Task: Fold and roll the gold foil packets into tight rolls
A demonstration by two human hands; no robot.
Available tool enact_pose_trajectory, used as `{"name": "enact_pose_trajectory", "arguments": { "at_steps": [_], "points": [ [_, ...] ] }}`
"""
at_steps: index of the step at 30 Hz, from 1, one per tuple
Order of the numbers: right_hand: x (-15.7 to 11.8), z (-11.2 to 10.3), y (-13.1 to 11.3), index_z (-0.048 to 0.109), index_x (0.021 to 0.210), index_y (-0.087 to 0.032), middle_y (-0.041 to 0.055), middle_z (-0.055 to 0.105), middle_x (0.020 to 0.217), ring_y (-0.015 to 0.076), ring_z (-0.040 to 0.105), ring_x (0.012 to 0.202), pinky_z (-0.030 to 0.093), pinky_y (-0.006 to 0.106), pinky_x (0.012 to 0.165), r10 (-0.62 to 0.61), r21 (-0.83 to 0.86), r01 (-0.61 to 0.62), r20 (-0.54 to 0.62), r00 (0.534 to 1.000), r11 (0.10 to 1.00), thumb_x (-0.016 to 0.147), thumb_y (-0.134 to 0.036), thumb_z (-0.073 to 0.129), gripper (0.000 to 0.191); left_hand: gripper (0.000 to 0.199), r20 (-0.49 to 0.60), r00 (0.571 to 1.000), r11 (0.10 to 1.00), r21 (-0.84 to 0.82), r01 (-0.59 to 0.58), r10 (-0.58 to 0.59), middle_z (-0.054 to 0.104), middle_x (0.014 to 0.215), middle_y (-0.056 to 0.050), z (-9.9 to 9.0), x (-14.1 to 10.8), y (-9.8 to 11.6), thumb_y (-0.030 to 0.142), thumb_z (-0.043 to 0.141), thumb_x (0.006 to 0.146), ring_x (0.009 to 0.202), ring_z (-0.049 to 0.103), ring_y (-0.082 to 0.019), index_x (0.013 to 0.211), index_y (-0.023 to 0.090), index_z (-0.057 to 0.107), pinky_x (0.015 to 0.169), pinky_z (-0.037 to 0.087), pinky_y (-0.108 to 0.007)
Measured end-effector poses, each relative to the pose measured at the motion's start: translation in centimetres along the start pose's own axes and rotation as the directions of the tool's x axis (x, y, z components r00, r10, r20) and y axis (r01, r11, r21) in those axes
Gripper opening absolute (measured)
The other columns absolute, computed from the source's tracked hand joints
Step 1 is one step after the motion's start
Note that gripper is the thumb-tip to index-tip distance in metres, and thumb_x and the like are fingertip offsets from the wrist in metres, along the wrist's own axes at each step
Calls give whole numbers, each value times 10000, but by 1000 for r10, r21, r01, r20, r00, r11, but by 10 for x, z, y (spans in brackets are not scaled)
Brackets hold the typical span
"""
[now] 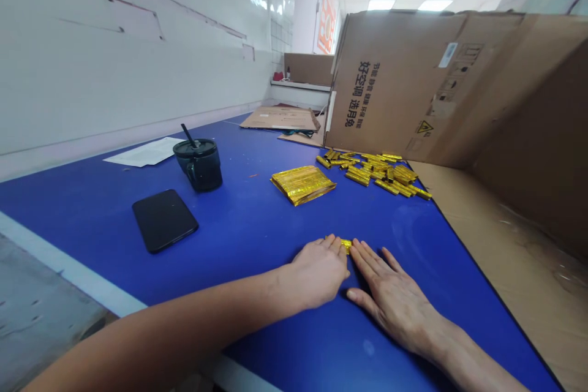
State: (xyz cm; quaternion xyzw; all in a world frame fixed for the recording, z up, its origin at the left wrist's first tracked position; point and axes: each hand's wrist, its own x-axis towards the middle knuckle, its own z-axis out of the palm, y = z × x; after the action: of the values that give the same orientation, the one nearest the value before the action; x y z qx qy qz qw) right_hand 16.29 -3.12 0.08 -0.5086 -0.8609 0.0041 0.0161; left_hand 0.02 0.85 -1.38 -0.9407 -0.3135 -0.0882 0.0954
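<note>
A small piece of gold foil paper [346, 245] lies on the blue tabletop, mostly covered by my hands. My left hand [320, 271] is curled over it, fingers together and pressed down, the thumb tucked near the palm. Laid out beside it, my right hand [390, 294] has its fingers stretched forward and the thumb apart; its fingertips touch the right end of the foil paper. Just beyond my hands sits a flat stack of gold foil sheets [303, 185]. Farther right is a loose heap of rolled gold foil pieces [381, 171].
To the left are a black phone [165, 220], a dark lidded mug [202, 165] and white paper [142, 152]. A large cardboard box [404, 86] stands along the right edge of the blue table [243, 233]. Flattened cardboard [280, 117] lies at the back, beside the wall.
</note>
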Motion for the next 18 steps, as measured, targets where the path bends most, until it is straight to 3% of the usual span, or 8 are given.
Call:
{"name": "enact_pose_trajectory", "arguments": {
  "at_steps": [8,12,18],
  "points": [
    [2,-3,0,398,1241,-101,147,366,1285,281,323,1186,187,563,963,38,-87,-41,-37,999,995,805,-527,331,613,325,79,996,997,-47,53,-50,532,1117,-158,-12,0,-3,252,375,816,1046,480,-248,1052,88,526,823,390,-335],
    [1,0,1,398,1241,-95,150,359,1289,286,306,1194,188,568,960,25,-91,-30,-54,998,995,806,-522,333,613,444,137,989,989,-127,79,-62,427,1237,-159,-16,-6,-7,329,348,839,1160,364,-255,1191,65,408,909,320,-362],
    [0,1,2,367,1258,-77,162,322,1306,279,276,1210,190,554,966,43,-89,-45,-30,999,995,810,-527,308,638,664,209,978,960,-276,49,10,232,1353,-157,-19,-14,-17,504,345,806,1251,175,-254,1300,76,228,985,193,-396]
  ]
}}
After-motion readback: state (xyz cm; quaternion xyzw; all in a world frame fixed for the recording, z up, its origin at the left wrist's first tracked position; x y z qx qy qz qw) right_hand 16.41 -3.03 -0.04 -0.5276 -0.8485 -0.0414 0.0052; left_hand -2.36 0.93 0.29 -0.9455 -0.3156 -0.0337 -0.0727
